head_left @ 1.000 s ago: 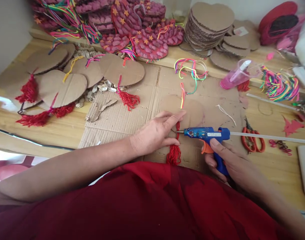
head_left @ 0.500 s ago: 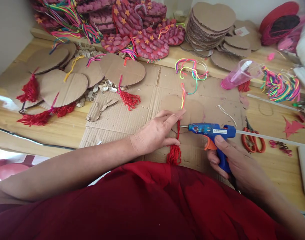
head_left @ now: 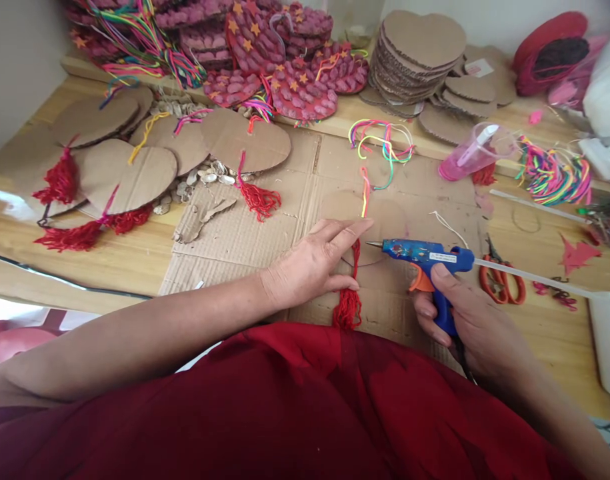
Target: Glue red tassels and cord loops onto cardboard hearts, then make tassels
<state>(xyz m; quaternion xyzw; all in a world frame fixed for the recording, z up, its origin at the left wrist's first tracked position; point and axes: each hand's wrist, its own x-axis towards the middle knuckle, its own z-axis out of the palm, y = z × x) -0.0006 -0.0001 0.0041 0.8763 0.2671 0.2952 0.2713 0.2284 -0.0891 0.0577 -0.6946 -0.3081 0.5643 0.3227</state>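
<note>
My right hand (head_left: 465, 307) is wrapped round the handle of a blue hot glue gun (head_left: 409, 252) with an orange trigger, its nozzle pointing left. A long clear glue stick (head_left: 525, 270) juts from the gun's back. My left hand (head_left: 315, 260) lies over a cardboard heart (head_left: 385, 220), fingers stretched out, thumb apart. Close to its fingertips, a neon cord loop (head_left: 365, 190) runs up from the heart. A red yarn tassel (head_left: 348, 310) hangs at the heart's lower end, its cord passing between my fingers and thumb. The nozzle is just right of this cord, not touching it.
Finished cardboard hearts with tassels (head_left: 129, 177) lie at left. Pink decorated pieces (head_left: 302, 87) and stacked cardboard shapes (head_left: 419, 47) stand at the back. On the right are a pink cup (head_left: 467, 157), orange-handled scissors (head_left: 502, 280) and a bundle of coloured cords (head_left: 555, 173).
The glue gun in my right hand has lifted slightly and its nozzle has drawn a little away from the tassel's cord. My left hand stays in nearly the same place.
</note>
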